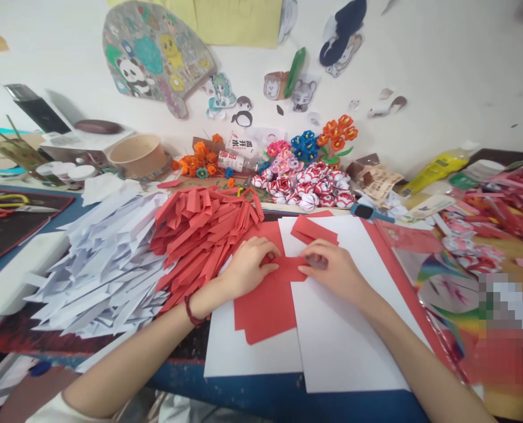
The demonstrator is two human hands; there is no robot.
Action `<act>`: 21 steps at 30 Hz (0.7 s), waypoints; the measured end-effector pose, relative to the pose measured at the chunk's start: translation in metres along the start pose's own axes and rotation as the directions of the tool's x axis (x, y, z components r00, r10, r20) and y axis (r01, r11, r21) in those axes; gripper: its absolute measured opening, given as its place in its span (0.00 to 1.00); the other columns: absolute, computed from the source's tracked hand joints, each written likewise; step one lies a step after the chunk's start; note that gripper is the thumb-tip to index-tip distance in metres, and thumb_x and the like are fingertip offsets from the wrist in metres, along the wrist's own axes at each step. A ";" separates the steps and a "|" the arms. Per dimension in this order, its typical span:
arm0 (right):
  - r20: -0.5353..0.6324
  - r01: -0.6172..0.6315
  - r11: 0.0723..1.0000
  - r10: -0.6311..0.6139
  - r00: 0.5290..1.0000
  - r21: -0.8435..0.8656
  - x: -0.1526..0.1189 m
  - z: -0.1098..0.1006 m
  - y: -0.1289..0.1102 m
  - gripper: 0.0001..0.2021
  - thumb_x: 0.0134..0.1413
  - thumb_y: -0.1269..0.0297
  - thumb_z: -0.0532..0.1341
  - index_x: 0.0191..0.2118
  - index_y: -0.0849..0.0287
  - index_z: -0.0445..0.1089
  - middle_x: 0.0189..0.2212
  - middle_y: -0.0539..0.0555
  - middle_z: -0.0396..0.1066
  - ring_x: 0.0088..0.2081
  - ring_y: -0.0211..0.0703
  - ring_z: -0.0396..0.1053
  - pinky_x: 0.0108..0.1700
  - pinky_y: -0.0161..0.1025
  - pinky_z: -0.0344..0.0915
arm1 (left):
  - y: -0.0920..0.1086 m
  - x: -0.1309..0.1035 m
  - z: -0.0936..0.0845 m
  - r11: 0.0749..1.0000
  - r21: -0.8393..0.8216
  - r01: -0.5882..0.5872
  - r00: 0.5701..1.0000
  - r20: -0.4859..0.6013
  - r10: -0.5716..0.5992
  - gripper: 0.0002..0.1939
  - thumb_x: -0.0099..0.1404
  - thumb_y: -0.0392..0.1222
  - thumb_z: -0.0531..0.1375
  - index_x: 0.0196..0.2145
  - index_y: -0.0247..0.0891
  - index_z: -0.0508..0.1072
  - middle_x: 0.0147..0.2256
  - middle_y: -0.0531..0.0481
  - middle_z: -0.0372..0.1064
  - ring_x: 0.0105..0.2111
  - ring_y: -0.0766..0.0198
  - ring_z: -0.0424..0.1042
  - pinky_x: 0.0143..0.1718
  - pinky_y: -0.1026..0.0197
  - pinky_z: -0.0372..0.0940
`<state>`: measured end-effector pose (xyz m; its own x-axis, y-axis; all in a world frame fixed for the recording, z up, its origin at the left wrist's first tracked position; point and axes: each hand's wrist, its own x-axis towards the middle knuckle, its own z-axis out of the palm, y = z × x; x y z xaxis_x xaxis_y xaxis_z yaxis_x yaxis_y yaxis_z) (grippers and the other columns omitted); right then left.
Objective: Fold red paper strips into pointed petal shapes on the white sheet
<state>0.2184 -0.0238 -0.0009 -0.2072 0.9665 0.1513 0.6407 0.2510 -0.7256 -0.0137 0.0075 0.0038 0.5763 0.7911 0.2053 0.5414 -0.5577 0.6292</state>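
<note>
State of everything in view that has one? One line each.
Left hand: pinching, on red strip
Right hand: pinching, on red strip
Red strip: held between both hands
Red pieces: folded, piled
White pieces: folded, piled
White sheets: flat
Red-and-white flowers: heaped
Round tan container: open-topped

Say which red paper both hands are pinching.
The narrow strip spanning the left hand and right hand; the wide red paper lies below it, the red pile farther left.

Fingers (269,269) seemingly hide ends of the red strip (291,270).
</note>
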 end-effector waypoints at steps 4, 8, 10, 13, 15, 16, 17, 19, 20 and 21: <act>-0.037 0.000 1.000 0.001 0.999 0.015 0.000 0.003 -0.004 0.07 0.50 0.62 0.65 0.36 0.54 0.76 0.33 0.52 0.73 0.32 0.40 0.68 0.34 0.39 0.64 | 0.002 0.000 0.003 0.997 -0.075 0.036 0.999 -0.017 -0.038 0.08 0.58 0.31 0.63 0.37 0.38 0.73 0.35 0.52 0.71 0.35 0.64 0.67 0.39 0.62 0.62; -0.057 -0.044 0.999 0.045 0.997 0.024 0.001 0.002 -0.004 0.07 0.50 0.60 0.65 0.28 0.56 0.75 0.28 0.52 0.73 0.28 0.40 0.68 0.32 0.39 0.63 | 0.003 0.002 0.006 0.994 -0.101 0.045 0.997 -0.052 -0.051 0.06 0.59 0.29 0.61 0.33 0.37 0.71 0.33 0.52 0.70 0.34 0.64 0.67 0.37 0.62 0.63; -0.031 -0.055 0.998 0.055 0.998 0.008 0.001 0.000 -0.004 0.07 0.49 0.59 0.65 0.27 0.57 0.75 0.27 0.52 0.73 0.27 0.40 0.67 0.31 0.39 0.63 | 0.003 0.003 0.008 0.996 -0.089 0.019 0.998 -0.054 -0.024 0.05 0.60 0.29 0.60 0.33 0.37 0.70 0.33 0.51 0.71 0.34 0.63 0.67 0.37 0.62 0.62; -0.020 -0.060 0.997 0.059 0.998 -0.042 0.002 -0.004 -0.002 0.08 0.48 0.58 0.65 0.26 0.57 0.74 0.25 0.51 0.73 0.26 0.40 0.66 0.30 0.38 0.62 | 0.004 0.005 0.011 0.998 -0.052 -0.029 0.998 -0.054 0.027 0.05 0.61 0.30 0.59 0.34 0.37 0.70 0.34 0.50 0.71 0.35 0.62 0.67 0.36 0.61 0.62; -0.026 -0.043 0.996 0.041 0.999 -0.080 0.003 -0.006 0.001 0.08 0.49 0.59 0.65 0.26 0.57 0.72 0.25 0.50 0.72 0.26 0.39 0.65 0.29 0.37 0.61 | 0.004 0.007 0.014 0.998 -0.037 -0.048 0.997 -0.063 0.046 0.05 0.61 0.30 0.59 0.34 0.38 0.70 0.34 0.50 0.71 0.36 0.62 0.67 0.37 0.60 0.62; -0.020 -0.029 0.995 0.027 0.999 -0.096 0.003 -0.007 0.002 0.07 0.50 0.60 0.65 0.26 0.56 0.72 0.25 0.50 0.71 0.26 0.39 0.65 0.29 0.37 0.61 | 0.005 0.007 0.015 0.998 -0.035 -0.051 0.997 -0.068 0.048 0.05 0.61 0.30 0.59 0.34 0.38 0.70 0.34 0.51 0.71 0.36 0.62 0.67 0.37 0.61 0.62; -0.011 -0.015 0.993 0.014 1.000 -0.113 0.002 -0.007 0.004 0.07 0.50 0.61 0.64 0.26 0.56 0.71 0.25 0.49 0.71 0.26 0.39 0.65 0.29 0.37 0.60 | 0.005 0.008 0.015 0.998 -0.035 -0.049 0.996 -0.070 0.046 0.05 0.61 0.30 0.59 0.33 0.38 0.70 0.33 0.51 0.71 0.36 0.62 0.67 0.37 0.61 0.62; 0.015 0.016 0.987 -0.014 1.000 -0.161 0.001 -0.008 0.005 0.04 0.52 0.63 0.63 0.29 0.56 0.71 0.27 0.49 0.71 0.28 0.39 0.66 0.30 0.37 0.60 | 0.005 0.011 0.017 0.998 -0.043 -0.034 0.997 -0.065 0.031 0.05 0.60 0.29 0.60 0.32 0.38 0.71 0.32 0.51 0.71 0.35 0.63 0.68 0.36 0.62 0.62; 0.027 0.038 0.981 -0.034 0.999 -0.190 0.001 -0.009 0.005 0.03 0.54 0.64 0.62 0.31 0.55 0.72 0.30 0.50 0.72 0.30 0.40 0.67 0.32 0.38 0.61 | 0.004 0.013 0.017 0.999 -0.050 -0.023 0.998 -0.059 0.020 0.05 0.60 0.29 0.60 0.32 0.38 0.71 0.32 0.52 0.71 0.34 0.63 0.68 0.35 0.63 0.62; 0.033 0.061 0.974 -0.056 0.998 -0.219 0.000 -0.009 0.005 0.03 0.55 0.65 0.61 0.33 0.55 0.72 0.32 0.50 0.72 0.32 0.41 0.68 0.35 0.38 0.62 | 0.004 0.015 0.017 0.998 -0.056 -0.012 0.999 -0.052 0.009 0.05 0.59 0.30 0.60 0.32 0.38 0.72 0.32 0.52 0.71 0.33 0.64 0.68 0.34 0.64 0.62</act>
<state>0.2282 -0.0219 0.0017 -0.2665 0.9488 0.1694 0.7728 0.3154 -0.5507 0.0079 0.0125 -0.0035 0.5483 0.7982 0.2495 0.4993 -0.5518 0.6680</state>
